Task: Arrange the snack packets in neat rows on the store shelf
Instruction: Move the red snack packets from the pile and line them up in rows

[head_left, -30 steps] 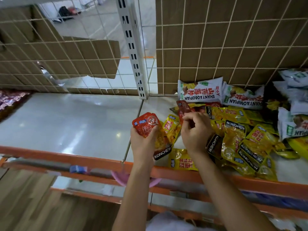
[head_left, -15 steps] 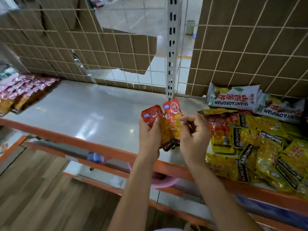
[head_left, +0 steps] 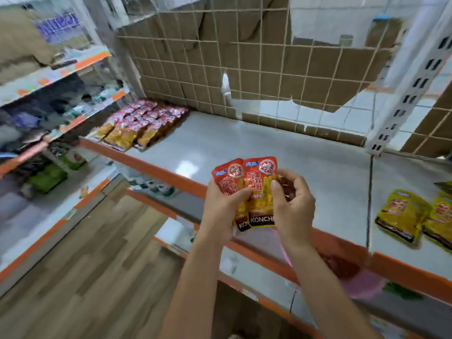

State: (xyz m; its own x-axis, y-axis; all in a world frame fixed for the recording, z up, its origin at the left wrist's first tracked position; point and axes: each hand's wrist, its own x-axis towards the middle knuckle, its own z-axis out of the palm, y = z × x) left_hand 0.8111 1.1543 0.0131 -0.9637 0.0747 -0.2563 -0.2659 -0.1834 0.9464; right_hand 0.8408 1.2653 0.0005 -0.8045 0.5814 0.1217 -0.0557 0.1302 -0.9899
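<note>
Two red-and-yellow packets [head_left: 254, 189] stand upright and fanned side by side above the near edge of the shelf [head_left: 281, 148]. Their long axes run near to far, red tops pointing to the far side and black bottom bands nearest the person. The left hand [head_left: 223, 209] grasps the left packet, thumb laid across its front. The right hand [head_left: 294, 206] pinches the right packet, thumb on its face and fingers curled behind.

Bare white shelf stretches left, right and beyond them. It is bounded by the orange front lip [head_left: 156, 167], the wire grid [head_left: 244, 69] at the back, a block of red packets [head_left: 144, 123] in rows at the far left, and a thin wire divider [head_left: 369, 192] on the right. Yellow-green packets [head_left: 401, 216] lie past that divider.

The black bands read "KONCH" and "KO" before the hands cover them. The red characters above are too blurred to read.
</note>
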